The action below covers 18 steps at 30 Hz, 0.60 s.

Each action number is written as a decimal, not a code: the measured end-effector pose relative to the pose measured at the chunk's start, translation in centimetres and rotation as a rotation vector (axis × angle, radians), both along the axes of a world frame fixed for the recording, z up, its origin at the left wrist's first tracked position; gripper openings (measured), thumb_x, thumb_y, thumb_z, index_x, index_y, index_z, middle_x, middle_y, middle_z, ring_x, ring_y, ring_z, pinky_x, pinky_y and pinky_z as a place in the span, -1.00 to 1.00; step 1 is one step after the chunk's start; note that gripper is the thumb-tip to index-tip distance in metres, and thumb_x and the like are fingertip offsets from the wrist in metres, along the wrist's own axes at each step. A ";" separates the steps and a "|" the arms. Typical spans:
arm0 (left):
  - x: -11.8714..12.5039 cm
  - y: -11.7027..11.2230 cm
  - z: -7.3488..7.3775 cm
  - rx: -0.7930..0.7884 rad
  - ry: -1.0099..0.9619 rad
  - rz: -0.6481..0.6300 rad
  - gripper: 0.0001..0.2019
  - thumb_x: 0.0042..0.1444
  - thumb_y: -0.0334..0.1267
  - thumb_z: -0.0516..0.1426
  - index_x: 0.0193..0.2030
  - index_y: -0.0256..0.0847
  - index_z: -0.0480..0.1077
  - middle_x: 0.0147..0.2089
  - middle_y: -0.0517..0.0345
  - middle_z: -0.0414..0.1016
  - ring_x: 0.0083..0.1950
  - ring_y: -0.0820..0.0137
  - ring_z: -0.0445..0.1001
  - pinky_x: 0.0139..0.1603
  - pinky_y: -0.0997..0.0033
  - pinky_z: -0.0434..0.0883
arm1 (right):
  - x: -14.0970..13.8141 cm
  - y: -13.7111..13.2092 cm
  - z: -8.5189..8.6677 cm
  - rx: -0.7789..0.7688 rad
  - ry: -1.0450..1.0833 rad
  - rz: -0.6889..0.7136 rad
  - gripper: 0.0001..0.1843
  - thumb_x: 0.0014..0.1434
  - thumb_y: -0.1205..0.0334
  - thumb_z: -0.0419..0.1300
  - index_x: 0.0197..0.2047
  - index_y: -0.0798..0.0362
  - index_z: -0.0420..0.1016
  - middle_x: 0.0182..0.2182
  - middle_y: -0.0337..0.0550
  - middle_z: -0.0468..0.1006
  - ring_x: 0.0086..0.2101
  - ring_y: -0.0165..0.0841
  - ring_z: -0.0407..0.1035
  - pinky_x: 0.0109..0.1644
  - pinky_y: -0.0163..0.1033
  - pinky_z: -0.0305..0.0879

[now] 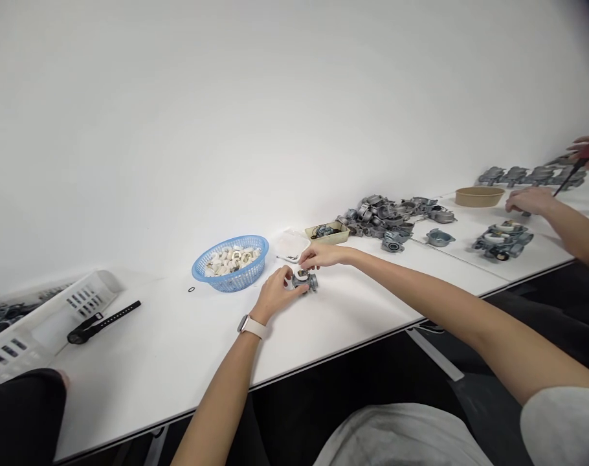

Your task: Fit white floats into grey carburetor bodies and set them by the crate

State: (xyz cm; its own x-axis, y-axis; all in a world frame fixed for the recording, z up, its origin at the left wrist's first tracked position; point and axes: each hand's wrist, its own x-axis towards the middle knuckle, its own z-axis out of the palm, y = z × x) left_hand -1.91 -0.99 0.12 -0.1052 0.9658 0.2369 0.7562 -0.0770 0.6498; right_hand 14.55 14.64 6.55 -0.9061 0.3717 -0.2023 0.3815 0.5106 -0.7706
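A small grey metal carburetor body (pixel 312 283) rests on the white table in front of me. My left hand (pixel 277 291) wraps round its left side, with the thumb along the near edge. On top of the body sits a white plastic float (pixel 301 274). From the right, my right hand (pixel 318 256) reaches over, its fingertips pinched together at the float's upper edge. Those fingers partly hide the float, and any smaller part between them cannot be made out. Just left stands a blue plastic basket (pixel 231 282) holding many similar white floats.
Behind my hands are a white tray (pixel 292 244) and a cream tray (pixel 340 237) of small parts. Grey metal parts (pixel 382 213) are heaped at right. A co-worker's hands (pixel 532 199) work beyond, near a brown bowl (pixel 479 197). A black watch (pixel 83 331) and white crate (pixel 88 294) lie left.
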 end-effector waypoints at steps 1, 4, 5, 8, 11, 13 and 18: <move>0.0 0.0 0.0 0.003 -0.001 -0.002 -0.56 0.04 0.21 0.23 -0.22 -0.13 0.33 -0.26 0.21 0.49 -0.28 0.33 0.41 -0.30 0.38 0.29 | -0.1 0.1 -0.2 0.004 -0.002 -0.008 -0.65 0.07 0.01 0.25 -0.23 0.11 0.64 -0.37 -0.10 0.59 -0.32 -0.31 0.43 -0.36 -0.33 0.30; 0.1 -0.1 0.2 0.015 -0.012 -0.011 -0.56 0.07 0.19 0.22 -0.13 -0.12 0.38 -0.21 0.18 0.50 -0.28 0.34 0.42 -0.28 0.37 0.31 | -0.3 0.0 -0.5 0.010 -0.025 -0.017 -0.66 0.07 0.00 0.23 -0.28 0.10 0.65 -0.40 -0.12 0.59 -0.34 -0.33 0.41 -0.39 -0.35 0.29; 0.1 -0.1 0.2 0.019 -0.021 -0.014 -0.54 0.08 0.18 0.22 -0.06 -0.11 0.39 -0.19 0.17 0.50 -0.28 0.34 0.43 -0.26 0.36 0.33 | -0.4 0.0 -0.6 0.011 -0.035 -0.015 -0.65 0.07 -0.01 0.22 -0.28 0.09 0.65 -0.39 -0.13 0.59 -0.35 -0.34 0.41 -0.40 -0.35 0.29; 0.2 0.0 0.2 0.031 -0.059 -0.035 -0.49 0.12 0.13 0.22 0.13 -0.06 0.38 -0.13 0.15 0.51 -0.27 0.35 0.44 -0.19 0.34 0.37 | -0.7 0.0 -0.8 0.027 -0.061 -0.008 -0.64 0.09 -0.02 0.21 -0.24 0.08 0.66 -0.35 -0.12 0.61 -0.35 -0.35 0.42 -0.40 -0.37 0.29; 0.2 0.0 0.1 0.061 -0.112 -0.054 -0.55 0.16 0.05 0.22 0.13 -0.06 0.41 -0.09 0.13 0.52 -0.24 0.35 0.45 -0.14 0.32 0.40 | -1.3 0.8 -0.7 0.080 -0.076 -0.025 -0.62 0.11 -0.02 0.22 -0.18 0.10 0.65 -0.30 -0.07 0.62 -0.36 -0.35 0.43 -0.39 -0.37 0.30; 0.2 0.1 0.0 0.080 -0.141 -0.057 -0.63 0.18 0.01 0.21 0.06 -0.08 0.46 -0.08 0.11 0.52 -0.20 0.34 0.46 -0.11 0.32 0.41 | -1.9 1.9 -0.5 0.142 -0.087 -0.055 -0.62 0.12 0.01 0.22 -0.15 0.12 0.63 -0.28 -0.04 0.62 -0.37 -0.36 0.42 -0.39 -0.36 0.29; 0.4 0.2 -0.1 0.078 -0.181 -0.054 -0.68 0.19 -0.02 0.21 -0.01 -0.14 0.50 -0.06 0.07 0.53 -0.18 0.34 0.48 -0.05 0.29 0.43 | -4.3 5.1 -0.3 0.349 -0.144 -0.154 -0.73 0.01 0.24 0.28 -0.19 0.15 0.64 -0.26 -0.02 0.64 -0.29 -0.30 0.45 -0.26 -0.34 0.28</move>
